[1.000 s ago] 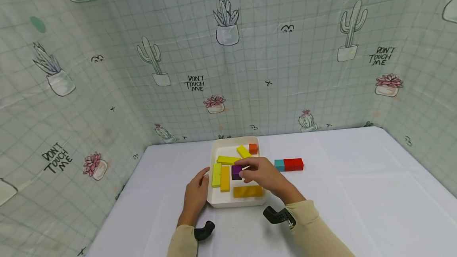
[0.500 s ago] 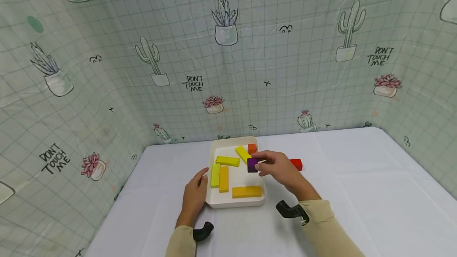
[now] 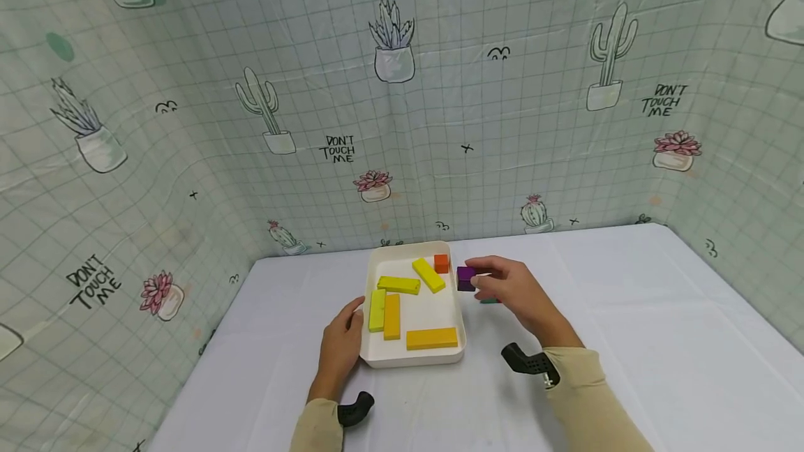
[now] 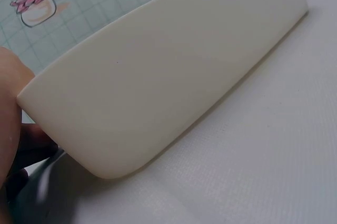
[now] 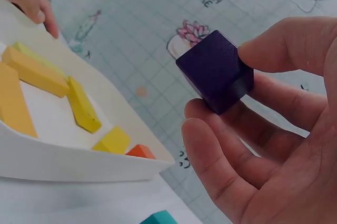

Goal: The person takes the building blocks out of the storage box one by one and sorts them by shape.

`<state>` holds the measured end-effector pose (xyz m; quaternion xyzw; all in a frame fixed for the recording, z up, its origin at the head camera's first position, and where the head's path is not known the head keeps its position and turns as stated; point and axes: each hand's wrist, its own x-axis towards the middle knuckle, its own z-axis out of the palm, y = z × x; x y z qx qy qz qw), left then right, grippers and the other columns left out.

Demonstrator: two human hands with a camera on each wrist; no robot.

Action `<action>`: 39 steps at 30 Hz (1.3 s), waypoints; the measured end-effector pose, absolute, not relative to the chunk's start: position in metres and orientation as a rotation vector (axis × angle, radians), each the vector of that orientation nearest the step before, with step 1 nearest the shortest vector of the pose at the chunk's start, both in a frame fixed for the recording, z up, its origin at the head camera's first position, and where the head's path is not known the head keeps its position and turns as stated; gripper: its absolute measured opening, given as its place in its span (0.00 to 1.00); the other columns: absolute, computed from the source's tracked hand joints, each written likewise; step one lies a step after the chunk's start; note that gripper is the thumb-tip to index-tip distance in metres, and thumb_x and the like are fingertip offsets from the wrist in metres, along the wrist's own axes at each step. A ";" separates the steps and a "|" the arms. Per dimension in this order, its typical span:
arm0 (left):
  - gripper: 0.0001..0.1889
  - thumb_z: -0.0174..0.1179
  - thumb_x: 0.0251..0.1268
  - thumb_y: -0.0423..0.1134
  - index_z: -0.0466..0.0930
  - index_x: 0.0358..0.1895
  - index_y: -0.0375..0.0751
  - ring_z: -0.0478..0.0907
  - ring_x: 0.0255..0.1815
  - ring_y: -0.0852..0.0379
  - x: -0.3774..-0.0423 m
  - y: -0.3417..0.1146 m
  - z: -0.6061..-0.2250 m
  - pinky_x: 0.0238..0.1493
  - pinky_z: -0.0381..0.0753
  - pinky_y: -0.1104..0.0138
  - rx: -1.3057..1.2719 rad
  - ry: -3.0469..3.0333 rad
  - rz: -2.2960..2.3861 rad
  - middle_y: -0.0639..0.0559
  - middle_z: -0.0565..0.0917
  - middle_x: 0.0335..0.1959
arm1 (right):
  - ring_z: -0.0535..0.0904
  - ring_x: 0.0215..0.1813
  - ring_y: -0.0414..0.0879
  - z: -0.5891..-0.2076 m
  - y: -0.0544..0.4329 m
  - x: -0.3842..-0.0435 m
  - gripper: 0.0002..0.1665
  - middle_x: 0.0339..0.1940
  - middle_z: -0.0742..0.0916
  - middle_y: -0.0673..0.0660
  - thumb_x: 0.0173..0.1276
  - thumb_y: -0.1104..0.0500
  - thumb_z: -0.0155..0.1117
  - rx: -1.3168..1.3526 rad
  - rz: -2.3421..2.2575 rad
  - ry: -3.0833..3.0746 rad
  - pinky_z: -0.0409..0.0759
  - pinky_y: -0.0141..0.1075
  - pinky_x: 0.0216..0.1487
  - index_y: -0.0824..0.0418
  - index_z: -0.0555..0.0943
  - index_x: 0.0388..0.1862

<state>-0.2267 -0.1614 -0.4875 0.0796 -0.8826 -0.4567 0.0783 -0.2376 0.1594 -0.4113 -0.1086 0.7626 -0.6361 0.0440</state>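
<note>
My right hand (image 3: 511, 291) pinches a purple cube (image 3: 465, 278) between thumb and fingers, held up just beyond the right rim of the white tray (image 3: 433, 311). In the right wrist view the purple cube (image 5: 216, 71) shows whole, thumb on one side and fingertips below. My left hand (image 3: 342, 347) rests against the tray's left side, fingers relaxed at the rim. The left wrist view is filled by the tray's outer wall (image 4: 158, 77), with part of the left hand (image 4: 10, 108) at its edge.
Inside the tray lie several yellow and orange-yellow blocks (image 3: 431, 338) and a small orange cube (image 3: 442, 264). A teal cube (image 5: 160, 218) sits on the table right of the tray; my right hand hides what is beside it. A cactus-print cloth (image 3: 402, 124) hangs behind the table.
My right hand has lifted the purple cube out of the middle of the tray and carried it right, past the rim. The left hand has stayed at the tray's left side.
</note>
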 end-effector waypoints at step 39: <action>0.22 0.46 0.80 0.47 0.73 0.71 0.53 0.68 0.71 0.44 -0.228 -0.161 -0.488 0.70 0.65 0.44 0.243 -2.634 -1.391 0.46 0.75 0.69 | 0.69 0.68 0.64 -0.436 0.239 -0.243 0.30 0.74 0.67 0.69 0.77 0.61 0.53 0.095 -2.108 2.325 0.79 0.38 0.59 0.70 0.66 0.74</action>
